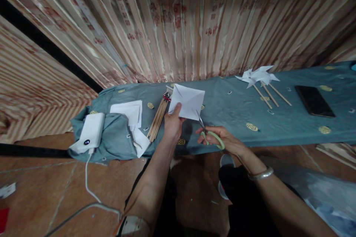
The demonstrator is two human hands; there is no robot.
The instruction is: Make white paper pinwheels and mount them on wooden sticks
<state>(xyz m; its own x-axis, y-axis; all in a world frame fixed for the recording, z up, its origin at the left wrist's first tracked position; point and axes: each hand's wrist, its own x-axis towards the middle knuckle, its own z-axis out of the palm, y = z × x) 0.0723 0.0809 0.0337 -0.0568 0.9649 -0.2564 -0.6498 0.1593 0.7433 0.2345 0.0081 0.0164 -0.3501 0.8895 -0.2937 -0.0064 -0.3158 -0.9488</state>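
A square of white paper (190, 100) with slits or creases running in from its corners is pinched in my left hand (174, 124), thumb on top. My right hand (219, 137) has its fingers through the handles of green-handled scissors (214, 139). The scissor blades reach the paper's lower right corner. Left of the paper lies a bundle of thin wooden sticks (157, 120). Beside them, at the sticks' upper end, is a small red-edged container (167, 96) with tiny shiny pieces, too small to name.
More white paper sheets (129, 113) and a white power bank (92, 129) with a cable (89, 177) lie at the left. Paper pinwheels (258, 76) on sticks and a dark phone (314, 100) rest at the right. A pleated curtain (178, 26) hangs behind the cloth-covered surface (228, 114).
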